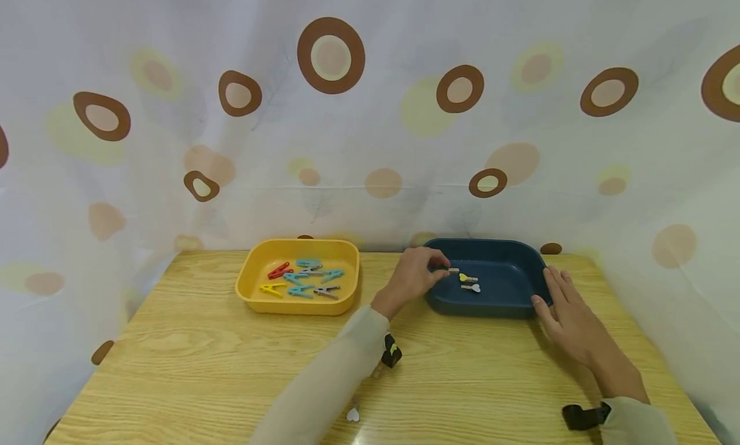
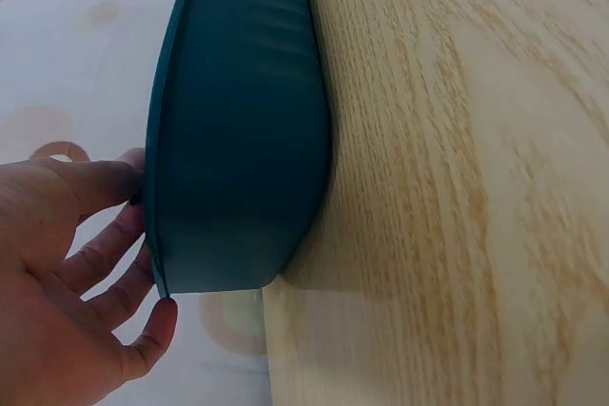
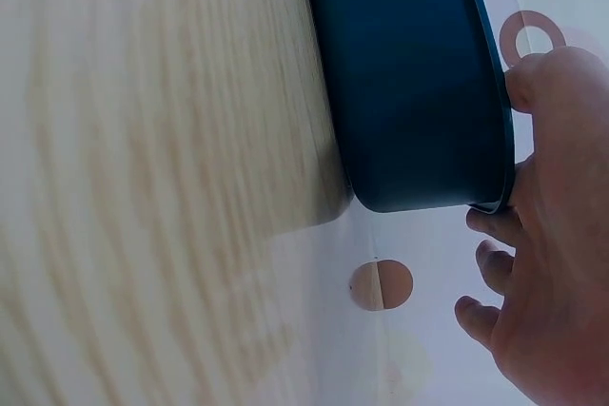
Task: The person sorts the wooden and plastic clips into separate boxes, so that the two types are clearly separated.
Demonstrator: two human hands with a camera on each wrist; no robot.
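My left hand (image 1: 414,275) reaches over the left end of the dark blue tray (image 1: 509,309), pinching a small wooden clothespin (image 1: 454,270) between thumb and fingertip. A bit of green shows at the pinched end. Inside the tray lie a mini clothespin with a yellow heart (image 1: 469,279) and one with a white heart (image 1: 471,288). My right hand (image 1: 569,320) rests against the tray's right end, fingers straight along the rim. In the left wrist view the tray's wall (image 2: 243,140) hides the clothespin from sight.
Left of the blue tray stands a yellow tray (image 1: 297,308) with several plastic clothespins in red, blue, yellow and grey. On the wooden table (image 1: 196,368), a white-heart clothespin (image 1: 353,415) lies beside the left sleeve. A patterned curtain (image 1: 381,130) hangs behind the table.
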